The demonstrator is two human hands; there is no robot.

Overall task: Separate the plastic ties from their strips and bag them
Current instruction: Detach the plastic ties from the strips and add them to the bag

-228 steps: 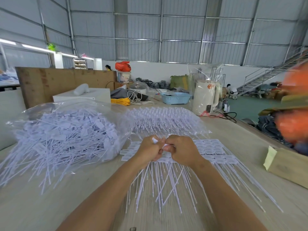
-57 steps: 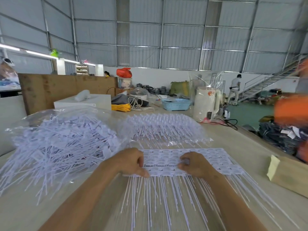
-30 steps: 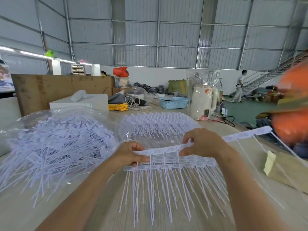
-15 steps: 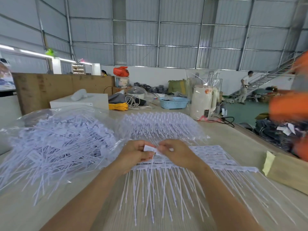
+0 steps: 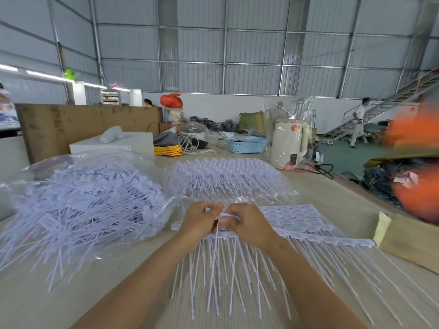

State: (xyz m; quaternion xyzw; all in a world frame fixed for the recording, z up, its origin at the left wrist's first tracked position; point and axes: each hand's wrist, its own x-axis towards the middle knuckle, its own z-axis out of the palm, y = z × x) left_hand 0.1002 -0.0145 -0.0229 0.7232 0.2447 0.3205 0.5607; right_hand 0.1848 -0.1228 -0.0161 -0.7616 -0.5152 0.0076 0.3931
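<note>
Left hand (image 5: pixel 200 220), right hand (image 5: pixel 247 224), fingers curled, touching

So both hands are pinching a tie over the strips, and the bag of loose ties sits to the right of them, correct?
Not quite. In the head view the bag lies left of the hands; both do pinch a tie over the strips.

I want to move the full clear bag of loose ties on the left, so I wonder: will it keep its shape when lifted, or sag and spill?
The clear bag will probably sag: its thin film drapes loosely over the ties. It may spill, since many tie tails already poke out of its near side onto the table. It likely feels light for its bulk, being thin plastic pieces.
</note>
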